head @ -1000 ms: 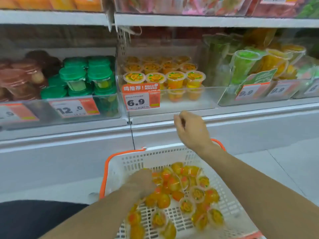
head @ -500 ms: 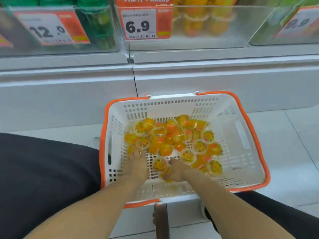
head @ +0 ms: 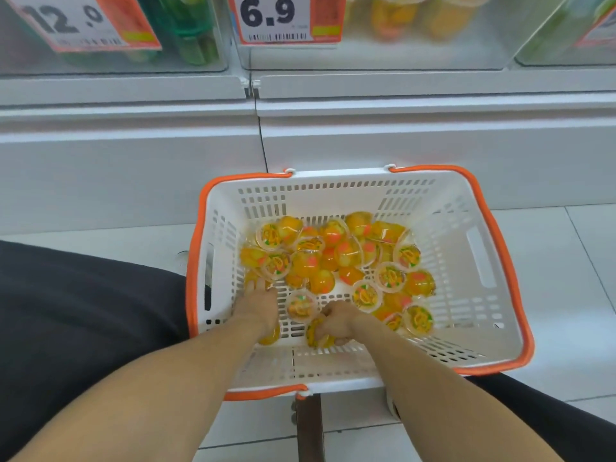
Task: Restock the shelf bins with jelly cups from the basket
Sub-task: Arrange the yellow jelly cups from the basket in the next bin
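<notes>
One basket (head: 466, 208), roughly two dozen jelly cups (head: 321, 258), two price tags (head: 286, 18), two hands.

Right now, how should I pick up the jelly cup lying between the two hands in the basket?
Take that jelly cup by its round rim, coming straight down from above. Its printed lid faces up and bare basket floor shows around it, so a grip has room on opposite sides. The left hand is right beside it.

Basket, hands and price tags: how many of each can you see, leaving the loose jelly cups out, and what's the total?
Basket: 1
Hands: 2, the left hand and the right hand, which grips a jelly cup
Price tags: 3, the 12.0 tag, the 6.9 tag and a cut-off tag at the right edge
Total: 6
</notes>
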`<state>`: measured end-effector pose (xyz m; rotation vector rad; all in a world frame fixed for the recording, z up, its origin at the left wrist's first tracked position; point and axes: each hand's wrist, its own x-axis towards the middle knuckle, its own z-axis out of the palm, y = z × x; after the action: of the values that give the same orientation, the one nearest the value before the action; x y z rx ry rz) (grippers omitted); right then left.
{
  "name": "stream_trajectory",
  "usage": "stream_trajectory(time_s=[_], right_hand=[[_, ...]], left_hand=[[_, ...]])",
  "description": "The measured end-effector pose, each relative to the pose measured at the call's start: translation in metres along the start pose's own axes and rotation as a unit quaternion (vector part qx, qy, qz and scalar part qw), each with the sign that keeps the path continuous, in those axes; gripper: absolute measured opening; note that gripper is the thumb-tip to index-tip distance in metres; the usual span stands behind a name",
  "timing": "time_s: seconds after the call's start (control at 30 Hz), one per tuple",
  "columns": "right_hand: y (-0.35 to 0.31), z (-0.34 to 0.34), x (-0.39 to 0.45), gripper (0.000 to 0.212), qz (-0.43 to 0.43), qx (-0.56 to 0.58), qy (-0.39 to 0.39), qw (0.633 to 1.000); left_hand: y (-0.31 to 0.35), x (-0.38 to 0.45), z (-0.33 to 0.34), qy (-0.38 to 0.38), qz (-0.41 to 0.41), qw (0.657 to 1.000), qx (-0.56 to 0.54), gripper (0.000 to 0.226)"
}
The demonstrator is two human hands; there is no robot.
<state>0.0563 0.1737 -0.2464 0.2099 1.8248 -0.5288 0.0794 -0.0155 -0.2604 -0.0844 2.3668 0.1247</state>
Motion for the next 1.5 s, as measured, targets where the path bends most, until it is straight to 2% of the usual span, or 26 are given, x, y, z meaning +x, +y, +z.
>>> stream_trajectory(time_s=[0.13,0.23,0.4,0.47,0.6,0.7,0.77,0.9,1.0,1.07,1.13,1.17,1.23,1.3,1.33,1.37,1.5], right_hand=[[-0.002,-0.001,-0.008,0.044,0.015,0.025,-0.018,0.999],[-0.003,0.000,-0.013,0.036,0.031,0.037,-0.047,0.998],[-0.007,-0.005,-0.025,0.049,0.009,0.071,-0.069,0.995],[-0.006,-0.007,-0.030,0.053,-0.014,0.105,-0.069,0.992],[-0.001,-0.005,-0.039,0.053,-0.038,0.191,-0.050,0.980],[-0.001,-0.003,-0.044,0.041,-0.043,0.204,-0.012,0.978],[-0.003,-0.005,-0.046,0.041,-0.048,0.206,-0.008,0.977],[-0.009,-0.013,-0.056,0.048,-0.052,0.265,-0.026,0.963],[-0.015,-0.024,-0.064,0.047,-0.092,0.303,-0.027,0.948],[-0.023,-0.039,-0.074,0.039,-0.148,0.316,-0.021,0.937],[-0.036,-0.057,-0.096,0.021,-0.206,0.374,-0.025,0.904],[-0.043,-0.068,-0.111,0.022,-0.232,0.416,-0.034,0.879],[-0.056,-0.091,-0.145,0.039,-0.287,0.483,-0.057,0.825],[-0.069,-0.118,-0.178,0.044,-0.349,0.508,-0.074,0.784],[-0.077,-0.130,-0.197,0.043,-0.377,0.510,-0.068,0.770],[-0.086,-0.141,-0.217,0.044,-0.403,0.507,-0.056,0.760],[-0.127,-0.177,-0.290,0.044,-0.519,0.468,0.040,0.715]], left_hand=[[0.003,-0.006,0.001,-0.010,-0.014,1.000,-0.022,0.057],[0.006,-0.012,-0.001,0.002,-0.014,1.000,-0.018,0.054],[0.004,-0.012,-0.010,0.008,-0.004,0.999,0.051,0.057],[0.006,-0.011,-0.013,-0.002,0.001,0.998,0.070,0.058],[0.003,-0.015,-0.022,-0.004,0.037,0.994,0.098,0.045],[0.001,-0.024,-0.024,0.025,0.040,0.995,0.090,0.040],[0.000,-0.030,-0.020,0.040,0.020,0.998,0.050,0.029],[-0.010,-0.030,-0.021,0.048,-0.036,0.988,-0.144,0.020],[-0.005,-0.033,-0.037,0.028,-0.047,0.956,-0.288,0.020],[0.003,-0.041,-0.056,0.009,-0.060,0.913,-0.403,0.020],[0.011,-0.052,-0.084,-0.044,-0.063,0.838,-0.540,0.017],[0.013,-0.058,-0.102,-0.079,-0.050,0.792,-0.603,0.021],[0.014,-0.070,-0.139,-0.137,-0.011,0.709,-0.692,0.031],[0.012,-0.081,-0.179,-0.181,0.029,0.652,-0.736,0.034],[0.012,-0.088,-0.199,-0.190,0.041,0.638,-0.745,0.031],[0.013,-0.097,-0.220,-0.188,0.051,0.640,-0.743,0.028],[0.015,-0.142,-0.294,-0.183,0.092,0.682,-0.702,0.026]])
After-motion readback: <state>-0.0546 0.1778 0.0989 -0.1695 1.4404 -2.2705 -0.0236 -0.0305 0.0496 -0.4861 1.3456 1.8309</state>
